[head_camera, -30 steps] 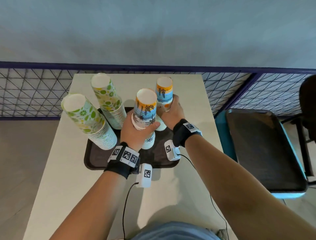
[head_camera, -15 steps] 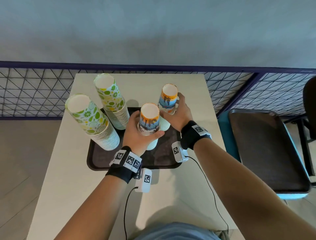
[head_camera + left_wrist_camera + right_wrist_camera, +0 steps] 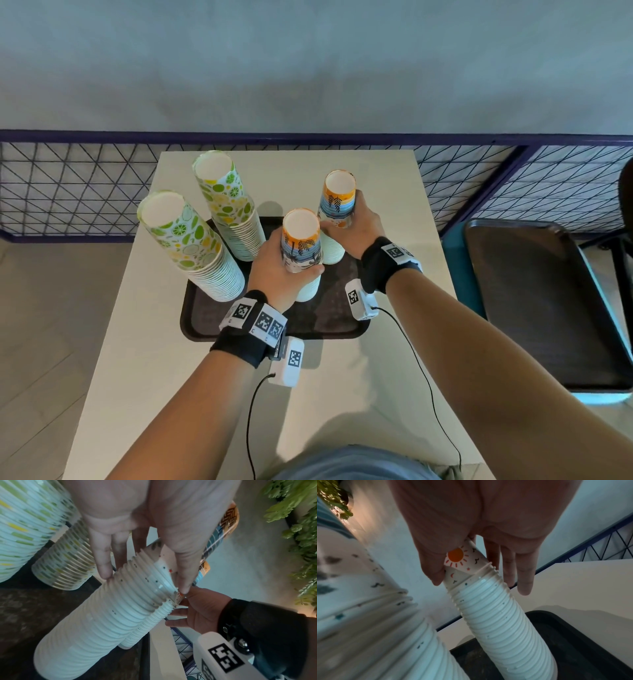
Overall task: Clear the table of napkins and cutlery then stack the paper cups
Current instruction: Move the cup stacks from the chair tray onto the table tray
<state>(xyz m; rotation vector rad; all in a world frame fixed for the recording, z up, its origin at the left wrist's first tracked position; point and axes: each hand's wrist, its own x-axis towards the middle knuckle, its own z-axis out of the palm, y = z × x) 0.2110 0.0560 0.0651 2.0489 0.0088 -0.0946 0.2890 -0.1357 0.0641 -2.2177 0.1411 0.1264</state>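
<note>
Head view shows my left hand (image 3: 279, 270) wrapped around the nearer beach-print cup stack (image 3: 301, 246), fingers and thumb curled about the top cups, while my right hand (image 3: 356, 228) grips the farther beach-print cup stack (image 3: 337, 202) the same way. Both stacks stand upside down on the brown tray (image 3: 212, 318), bases up, the nearer one close to the tray's middle and the farther one by its back right part. Two taller citrus-print stacks lean on the tray's left side: the front citrus stack (image 3: 191, 246) at the tray's left edge, the rear citrus stack (image 3: 229, 205) behind it, near the back left corner.

The tray sits on the pale table (image 3: 342, 394), toward the far half; bare tabletop runs between the tray's near edge and me, and a strip lies free to the tray's right up to the table edge. Beyond that edge, well apart from the tray, a second dark tray (image 3: 534, 301) rests on a seat. A wire-mesh fence (image 3: 68, 185) runs behind the table.

From the left wrist view, my fingertips (image 3: 104, 572) press the ribbed rims of the stack. In the right wrist view, my thumb covers part of a sun-print cup (image 3: 460, 561) at the top of the other ribbed stack.
</note>
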